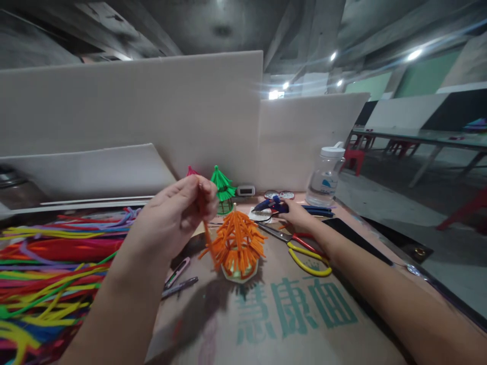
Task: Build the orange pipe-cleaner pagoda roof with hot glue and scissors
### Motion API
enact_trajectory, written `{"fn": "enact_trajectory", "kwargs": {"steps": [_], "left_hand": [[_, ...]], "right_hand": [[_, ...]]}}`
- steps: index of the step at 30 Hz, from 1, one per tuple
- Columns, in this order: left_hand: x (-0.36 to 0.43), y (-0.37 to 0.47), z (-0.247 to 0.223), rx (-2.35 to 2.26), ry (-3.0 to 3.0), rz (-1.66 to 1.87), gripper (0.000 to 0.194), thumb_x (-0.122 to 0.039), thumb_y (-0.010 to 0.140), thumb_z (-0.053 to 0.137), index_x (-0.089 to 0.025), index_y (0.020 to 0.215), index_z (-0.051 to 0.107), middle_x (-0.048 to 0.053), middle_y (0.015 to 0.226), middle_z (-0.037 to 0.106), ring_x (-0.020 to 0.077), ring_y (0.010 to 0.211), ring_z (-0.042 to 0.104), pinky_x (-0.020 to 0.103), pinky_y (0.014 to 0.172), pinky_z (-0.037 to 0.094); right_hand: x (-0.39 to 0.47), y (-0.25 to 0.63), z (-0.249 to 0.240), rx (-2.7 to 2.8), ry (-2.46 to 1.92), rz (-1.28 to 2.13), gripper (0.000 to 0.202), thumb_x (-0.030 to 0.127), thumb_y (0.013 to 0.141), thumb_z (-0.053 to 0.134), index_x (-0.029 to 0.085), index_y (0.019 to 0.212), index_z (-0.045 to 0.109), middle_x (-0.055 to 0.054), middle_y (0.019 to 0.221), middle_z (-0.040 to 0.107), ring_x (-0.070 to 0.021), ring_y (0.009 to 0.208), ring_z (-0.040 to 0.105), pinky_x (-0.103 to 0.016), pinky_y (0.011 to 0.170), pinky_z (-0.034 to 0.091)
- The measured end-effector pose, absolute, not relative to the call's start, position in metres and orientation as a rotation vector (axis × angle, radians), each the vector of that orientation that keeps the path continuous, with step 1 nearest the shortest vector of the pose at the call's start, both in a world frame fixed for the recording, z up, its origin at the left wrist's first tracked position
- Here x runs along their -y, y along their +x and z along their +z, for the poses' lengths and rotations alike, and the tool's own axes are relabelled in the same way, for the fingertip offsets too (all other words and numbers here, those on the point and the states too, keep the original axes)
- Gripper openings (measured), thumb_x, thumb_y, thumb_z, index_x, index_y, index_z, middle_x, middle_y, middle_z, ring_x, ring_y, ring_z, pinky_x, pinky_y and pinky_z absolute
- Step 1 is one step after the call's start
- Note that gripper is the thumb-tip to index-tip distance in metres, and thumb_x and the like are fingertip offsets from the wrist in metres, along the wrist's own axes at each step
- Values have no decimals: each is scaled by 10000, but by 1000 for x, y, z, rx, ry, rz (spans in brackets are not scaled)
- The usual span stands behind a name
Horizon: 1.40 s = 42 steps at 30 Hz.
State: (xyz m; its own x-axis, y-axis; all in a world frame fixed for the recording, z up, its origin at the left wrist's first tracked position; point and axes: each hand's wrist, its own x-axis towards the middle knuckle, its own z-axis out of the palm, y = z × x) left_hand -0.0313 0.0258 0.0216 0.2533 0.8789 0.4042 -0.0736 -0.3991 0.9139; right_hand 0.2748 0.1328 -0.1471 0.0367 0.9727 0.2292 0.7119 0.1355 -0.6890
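My left hand (178,213) is closed in a pinch on an orange pipe cleaner (207,241), raised at the left of a small orange pipe-cleaner pavilion (238,235). The lower end of that pipe cleaner hangs beside the pavilion's fringed roof; whether they touch I cannot tell. A pale base (240,274) shows under the roof. Farther right, my right hand (294,215) is wrapped round a dark blue glue gun (271,205), its nozzle pointing left over a white pad (259,215). Scissors with red and yellow handles (310,261) lie just below that hand.
Many coloured pipe cleaners (57,284) cover the left side. A pen (180,287) and a pink cutter (178,271) lie near the pavilion. Behind stand a green pipe-cleaner pavilion (222,185), a small digital display (246,190), a water jug (324,175) and white boards (133,106).
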Motion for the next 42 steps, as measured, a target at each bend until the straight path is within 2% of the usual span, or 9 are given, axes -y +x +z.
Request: {"fn": "enact_trajectory", "kwargs": {"steps": [2,5,8,10,15,21,27,33,42], "left_hand": [[-20,-29,20,-787,1689,1304,383,-582,815,636,-219,710,571,27,726,539,144,630,489,293,574,447],[-13,-26,16,-843,1762,1258,393,-612,831,619,-226,768,659,25,712,570,144,623,494,288,570,446],[-9,-20,14,-825,1726,1215,360,-579,808,682,-221,802,713,15,682,606,125,585,512,256,523,432],[-8,-14,15,-788,1728,1199,336,-545,786,723,-209,805,733,17,680,640,119,563,526,248,510,440],[-7,-3,12,-779,1826,1195,319,-511,792,728,-194,818,757,45,775,714,141,620,594,274,586,507],[-9,-7,-10,-831,1824,1324,321,-529,829,691,-217,856,763,51,886,709,177,806,640,273,674,520],[-12,-7,-16,-844,1800,1374,230,-443,842,713,-224,899,755,25,907,736,160,845,666,248,748,522],[-33,-16,-21,-1013,1957,1430,307,-420,895,645,-203,1104,706,58,1080,725,182,982,661,271,854,509],[-36,-11,-26,-1130,2195,1356,181,-303,896,624,-156,886,729,55,904,715,176,858,641,272,811,487]], "right_hand": [[-118,284,-140,1695,-1616,373,495,84,718,721,112,1204,631,-160,1130,704,-278,1045,657,-402,946,481],[-89,290,-119,1610,-1561,207,388,162,816,617,105,1199,624,-188,1218,659,-301,1144,600,-471,1027,420],[-50,273,-82,1594,-1452,154,289,329,927,523,153,1111,659,-129,1106,707,-259,1032,648,-413,938,487],[-22,250,-56,1675,-1315,276,297,406,950,506,186,942,705,-71,863,736,-218,828,683,-339,781,530],[24,191,-19,1839,-937,493,207,311,926,550,208,847,711,-13,764,717,-159,717,663,-263,672,512],[27,175,-29,1843,-913,611,128,244,888,586,194,795,660,4,742,684,-128,670,616,-238,619,475],[23,182,-38,1756,-903,871,107,221,890,517,200,787,536,22,701,581,-114,624,558,-226,570,443],[23,189,-41,1913,-1122,422,128,180,874,519,199,748,510,23,664,576,-109,581,504,-228,546,345],[26,179,-55,2110,-1194,223,186,174,903,492,193,720,463,26,611,535,-100,511,438,-239,523,246]]}}
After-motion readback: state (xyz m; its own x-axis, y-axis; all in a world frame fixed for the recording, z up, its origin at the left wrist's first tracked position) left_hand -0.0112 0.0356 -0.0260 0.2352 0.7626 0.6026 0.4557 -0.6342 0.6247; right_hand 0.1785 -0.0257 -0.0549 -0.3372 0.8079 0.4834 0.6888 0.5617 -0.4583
